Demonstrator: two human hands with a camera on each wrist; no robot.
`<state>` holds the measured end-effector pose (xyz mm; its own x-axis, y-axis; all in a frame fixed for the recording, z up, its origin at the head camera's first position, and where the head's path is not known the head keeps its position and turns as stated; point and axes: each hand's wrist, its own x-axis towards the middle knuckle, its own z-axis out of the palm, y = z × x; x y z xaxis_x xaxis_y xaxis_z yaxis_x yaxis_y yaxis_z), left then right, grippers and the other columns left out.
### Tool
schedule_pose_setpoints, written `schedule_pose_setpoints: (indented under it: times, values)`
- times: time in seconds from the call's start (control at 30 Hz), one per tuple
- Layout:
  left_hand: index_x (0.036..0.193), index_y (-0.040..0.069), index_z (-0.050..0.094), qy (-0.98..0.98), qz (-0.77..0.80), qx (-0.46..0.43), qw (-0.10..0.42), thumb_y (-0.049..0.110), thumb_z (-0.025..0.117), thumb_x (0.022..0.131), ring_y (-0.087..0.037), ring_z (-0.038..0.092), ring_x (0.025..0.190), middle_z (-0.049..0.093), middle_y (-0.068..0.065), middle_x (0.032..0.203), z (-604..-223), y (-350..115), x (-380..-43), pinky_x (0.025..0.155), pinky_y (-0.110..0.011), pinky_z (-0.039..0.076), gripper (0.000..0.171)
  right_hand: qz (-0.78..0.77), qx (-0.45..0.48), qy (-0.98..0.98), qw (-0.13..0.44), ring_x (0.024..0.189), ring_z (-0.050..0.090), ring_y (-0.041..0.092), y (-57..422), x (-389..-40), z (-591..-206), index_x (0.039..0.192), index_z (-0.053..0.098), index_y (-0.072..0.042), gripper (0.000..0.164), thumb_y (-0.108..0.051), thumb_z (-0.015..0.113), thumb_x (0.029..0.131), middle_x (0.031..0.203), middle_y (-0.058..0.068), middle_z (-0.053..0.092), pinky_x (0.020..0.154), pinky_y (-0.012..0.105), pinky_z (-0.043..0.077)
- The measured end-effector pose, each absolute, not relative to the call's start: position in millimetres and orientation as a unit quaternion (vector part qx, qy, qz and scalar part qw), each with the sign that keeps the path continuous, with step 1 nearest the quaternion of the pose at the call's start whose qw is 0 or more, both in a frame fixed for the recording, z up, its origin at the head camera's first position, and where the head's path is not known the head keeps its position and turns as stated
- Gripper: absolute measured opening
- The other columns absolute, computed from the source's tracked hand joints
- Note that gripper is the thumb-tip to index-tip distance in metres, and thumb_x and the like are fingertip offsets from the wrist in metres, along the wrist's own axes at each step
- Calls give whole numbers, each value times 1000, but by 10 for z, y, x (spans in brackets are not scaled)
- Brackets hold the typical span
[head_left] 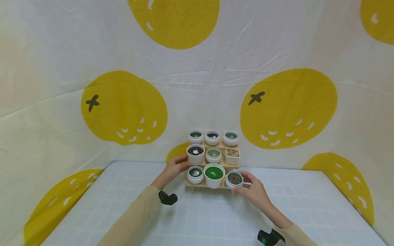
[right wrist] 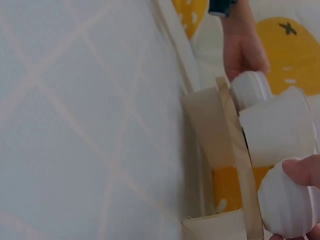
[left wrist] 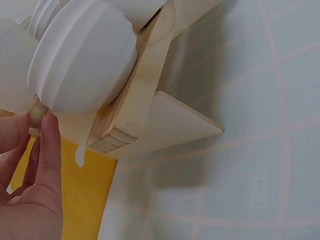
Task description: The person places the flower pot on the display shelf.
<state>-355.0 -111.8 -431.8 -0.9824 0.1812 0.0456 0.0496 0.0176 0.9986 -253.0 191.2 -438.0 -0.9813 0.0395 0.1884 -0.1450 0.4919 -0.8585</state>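
Observation:
A three-step wooden stand (head_left: 201,185) stands at the far middle of the table and carries several white pots. My left hand (head_left: 175,167) pinches the left end of its middle step, beside a tall pot with dark filling (head_left: 195,153); in the left wrist view its fingers (left wrist: 45,140) grip the wood end under a round white pot (left wrist: 82,60). My right hand (head_left: 250,189) is curled round the small pot (head_left: 235,179) at the bottom right. In the right wrist view a fingertip (right wrist: 302,170) rests on that ribbed pot (right wrist: 285,210). A larger pot with green filling (head_left: 214,175) sits between the two hands.
The table (head_left: 215,218) wears a pale blue checked cloth. A white cloth with big yellow fruit prints (head_left: 123,106) hangs close behind and to both sides. A square pot of pebbles (head_left: 232,155) sits on the middle step, and three small pots line the top step.

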Motion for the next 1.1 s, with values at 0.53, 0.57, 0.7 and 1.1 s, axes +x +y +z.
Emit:
schedule_pose_setpoints:
  times: [0.53, 0.57, 0.7, 1.1]
  values:
    - [136, -7, 48, 710, 698, 70, 52, -4, 52, 93, -21, 65, 102, 53, -28, 133, -4292, -1084, -3536, 94, -36, 54, 43, 522, 8, -848, 90, 108, 60, 31, 1884, -2648, -4395, 132, 51, -2, 68, -19, 82, 74, 124, 19, 59, 93, 39, 56]
    - [136, -7, 48, 712, 697, 67, 52, -3, 53, 93, -22, 65, 103, 53, -28, 133, -4288, -1081, -3534, 94, -36, 54, 43, 522, 8, -848, 90, 108, 60, 31, 1881, -2647, -4393, 132, 51, -2, 68, -19, 82, 74, 124, 20, 59, 93, 39, 56]
    - [136, -7, 48, 713, 696, 68, 53, -3, 52, 93, -22, 64, 104, 53, -28, 134, -4284, -1066, -3543, 95, -36, 54, 43, 522, 3, -848, 93, 107, 60, 30, 1869, -2648, -4381, 133, 51, -2, 68, -18, 82, 75, 123, 20, 59, 93, 39, 56]
    - [136, -8, 47, 712, 697, 64, 56, -4, 52, 94, -19, 65, 101, 52, -29, 134, -4285, -1087, -3531, 95, -35, 54, 43, 528, 5, -845, 88, 108, 59, 30, 1840, -2657, -4384, 134, 50, -1, 69, -18, 81, 75, 126, 20, 58, 95, 41, 54]
